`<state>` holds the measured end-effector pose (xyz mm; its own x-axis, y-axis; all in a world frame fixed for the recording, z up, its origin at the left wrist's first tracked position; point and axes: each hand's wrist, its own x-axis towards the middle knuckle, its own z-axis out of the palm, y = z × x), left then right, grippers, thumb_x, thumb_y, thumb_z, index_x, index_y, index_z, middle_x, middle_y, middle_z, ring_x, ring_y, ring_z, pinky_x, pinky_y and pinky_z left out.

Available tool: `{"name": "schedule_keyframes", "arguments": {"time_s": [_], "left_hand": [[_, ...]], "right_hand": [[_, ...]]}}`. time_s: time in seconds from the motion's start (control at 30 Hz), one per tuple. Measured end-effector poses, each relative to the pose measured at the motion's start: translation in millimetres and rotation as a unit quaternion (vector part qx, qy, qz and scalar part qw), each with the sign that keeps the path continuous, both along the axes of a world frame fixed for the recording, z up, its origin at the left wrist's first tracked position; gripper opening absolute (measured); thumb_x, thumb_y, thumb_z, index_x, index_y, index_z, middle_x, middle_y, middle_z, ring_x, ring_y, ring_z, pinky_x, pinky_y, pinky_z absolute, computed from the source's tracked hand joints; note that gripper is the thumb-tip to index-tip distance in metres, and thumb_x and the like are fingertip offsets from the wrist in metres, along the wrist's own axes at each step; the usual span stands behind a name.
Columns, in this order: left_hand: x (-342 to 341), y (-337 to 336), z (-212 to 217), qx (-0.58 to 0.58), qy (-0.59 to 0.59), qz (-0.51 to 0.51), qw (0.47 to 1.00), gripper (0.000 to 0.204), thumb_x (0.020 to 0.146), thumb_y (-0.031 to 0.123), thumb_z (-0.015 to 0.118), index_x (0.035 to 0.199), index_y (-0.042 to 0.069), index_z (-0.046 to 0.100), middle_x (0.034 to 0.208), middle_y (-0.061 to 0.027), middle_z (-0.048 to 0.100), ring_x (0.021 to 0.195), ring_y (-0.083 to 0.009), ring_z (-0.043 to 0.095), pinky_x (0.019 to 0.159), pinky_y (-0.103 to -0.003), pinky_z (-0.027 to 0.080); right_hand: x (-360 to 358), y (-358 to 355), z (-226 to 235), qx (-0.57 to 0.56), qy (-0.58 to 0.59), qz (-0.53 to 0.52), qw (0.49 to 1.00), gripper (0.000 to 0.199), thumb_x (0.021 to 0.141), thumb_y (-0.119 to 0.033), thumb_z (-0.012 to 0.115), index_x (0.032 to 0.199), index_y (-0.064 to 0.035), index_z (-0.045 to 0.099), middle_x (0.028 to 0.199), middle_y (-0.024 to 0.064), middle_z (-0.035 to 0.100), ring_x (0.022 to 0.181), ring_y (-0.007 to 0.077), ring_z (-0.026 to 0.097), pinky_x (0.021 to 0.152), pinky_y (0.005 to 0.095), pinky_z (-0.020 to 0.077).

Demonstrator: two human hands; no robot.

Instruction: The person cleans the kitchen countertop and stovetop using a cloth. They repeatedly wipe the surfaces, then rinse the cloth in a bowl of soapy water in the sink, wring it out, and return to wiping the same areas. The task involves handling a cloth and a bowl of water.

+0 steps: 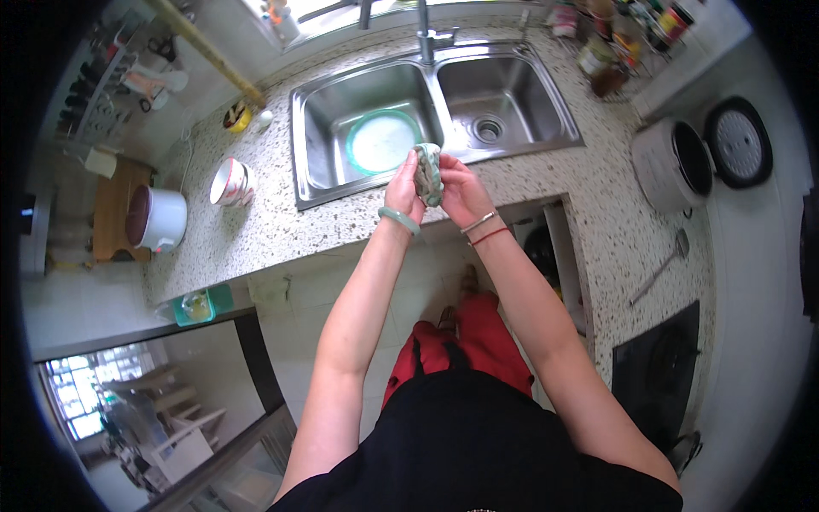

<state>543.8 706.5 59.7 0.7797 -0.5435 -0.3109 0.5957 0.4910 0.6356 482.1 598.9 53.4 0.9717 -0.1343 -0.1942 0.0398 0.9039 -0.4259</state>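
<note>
The crumpled grey-green rag (429, 177) I'm holding looks like matt, rough-folded cloth. On my wrist, the pale-green round bangle (399, 220) is smooth and glossy. Before me, the silver double-bowl sink (438, 96) is shiny metal; the green-rimmed round basin (349, 145) looks like plastic. The pale speckled countertop (286, 232) resembles smooth stone. My black short-sleeved top (478, 444) is matt fabric.

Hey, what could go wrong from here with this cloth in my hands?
If the crumpled cloth is wet, which I can't tell, it might drip onto the counter, since your left hand and right hand hold it near the sink's front rim. The pale green bangle on your left wrist could also knock that metal rim.
</note>
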Motion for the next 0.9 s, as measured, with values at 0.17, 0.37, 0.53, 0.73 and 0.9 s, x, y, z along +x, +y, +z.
{"name": "schedule_keyframes", "arguments": {"time_s": [0.17, 0.37, 0.53, 0.73, 0.9], "left_hand": [[67, 27, -10, 0.167, 0.067, 0.103, 0.978, 0.028, 0.094, 0.036, 0.053, 0.112, 0.014, 0.052, 0.105, -0.0054, 0.059, 0.092, -0.0222, 0.059, 0.067, -0.046, 0.053], [137, 34, -54, 0.313, 0.120, 0.141, 0.932, 0.032, 0.083, 0.033, 0.071, 0.105, 0.020, 0.052, 0.096, -0.0001, 0.060, 0.081, -0.0143, 0.057, 0.072, -0.041, 0.047], [183, 34, -110, 0.347, 0.119, 0.217, 0.905, 0.027, 0.082, 0.022, 0.071, 0.102, 0.018, 0.054, 0.089, 0.0030, 0.062, 0.079, -0.0100, 0.058, 0.069, -0.031, 0.047], [215, 39, -172, 0.356, 0.131, 0.218, 0.899, 0.035, 0.090, 0.021, 0.061, 0.122, 0.011, 0.052, 0.114, -0.0035, 0.058, 0.098, -0.0147, 0.056, 0.081, -0.033, 0.048], [221, 35, -216, 0.443, 0.000, 0.144, 0.885, 0.048, 0.089, 0.017, 0.060, 0.135, 0.013, 0.047, 0.136, -0.0111, 0.047, 0.121, -0.0268, 0.046, 0.099, -0.035, 0.040]], "right_hand": [[79, 18, 8, -0.116, 0.074, 0.034, 0.990, 0.037, 0.086, -0.020, 0.064, 0.117, -0.0021, 0.054, 0.109, 0.0058, 0.060, 0.101, 0.0147, 0.056, 0.086, 0.0288, 0.0447], [155, 0, -43, -0.353, 0.222, 0.092, 0.904, 0.035, 0.079, 0.001, 0.063, 0.114, 0.0003, 0.059, 0.101, 0.0063, 0.065, 0.088, 0.0140, 0.061, 0.076, 0.0264, 0.0496], [215, -26, -116, -0.429, 0.254, 0.030, 0.866, 0.021, 0.079, 0.002, 0.060, 0.098, -0.0020, 0.069, 0.090, 0.0051, 0.069, 0.082, 0.0116, 0.062, 0.075, 0.0240, 0.0491], [250, -18, -160, -0.546, 0.280, 0.094, 0.784, 0.026, 0.080, -0.009, 0.063, 0.105, -0.0025, 0.067, 0.092, 0.0088, 0.068, 0.085, 0.0191, 0.063, 0.079, 0.0296, 0.0486], [262, -10, -200, -0.769, 0.147, 0.088, 0.615, 0.046, 0.080, -0.015, 0.065, 0.123, -0.0040, 0.053, 0.111, 0.0189, 0.057, 0.093, 0.0351, 0.060, 0.085, 0.0381, 0.0480]]}}
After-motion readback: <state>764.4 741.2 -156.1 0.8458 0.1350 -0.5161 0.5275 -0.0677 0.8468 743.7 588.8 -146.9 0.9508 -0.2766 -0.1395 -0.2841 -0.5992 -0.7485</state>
